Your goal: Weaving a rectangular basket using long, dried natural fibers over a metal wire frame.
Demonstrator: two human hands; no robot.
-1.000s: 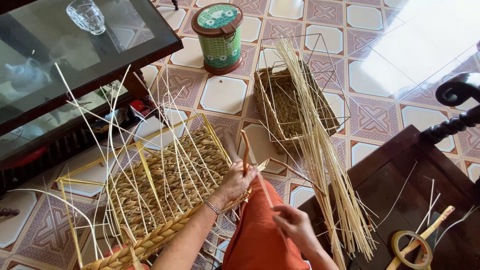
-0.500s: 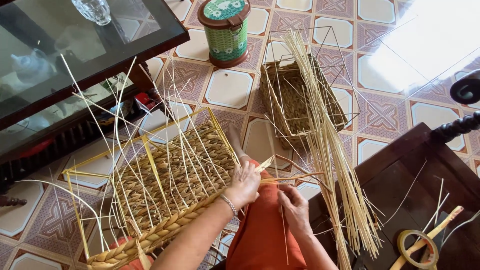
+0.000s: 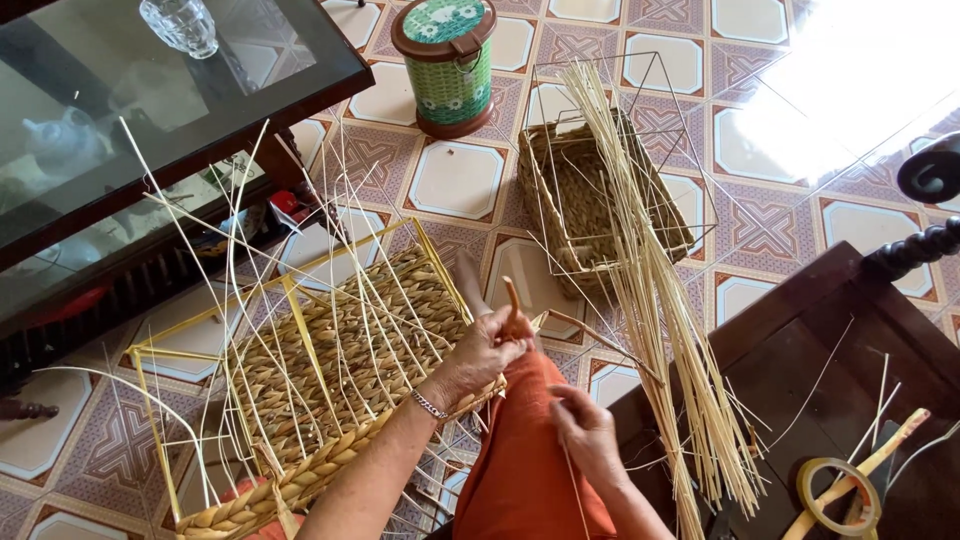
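A half-woven straw basket [image 3: 330, 370] on a yellow wire frame rests tilted against my orange-clad knee [image 3: 520, 450]. Long pale straw strands stick up out of it. My left hand [image 3: 485, 350] grips the basket's near corner and pinches a thick brown strand that stands upright. My right hand [image 3: 585, 430] lies on my knee, fingers closed on a thin pale strand. A bundle of long straw stalks [image 3: 660, 290] leans beside my right hand.
A second woven basket [image 3: 590, 200] in a wire frame sits on the tiled floor. A green lidded tin [image 3: 447, 62] stands farther off. A glass-topped table [image 3: 130, 110] with a drinking glass [image 3: 180, 25] is at left. A dark wooden seat [image 3: 830, 380] holds a tape roll [image 3: 830, 490].
My left hand has closed on the upright brown strand at the basket corner. My right hand has slid onto the knee. The view has shifted slightly down.
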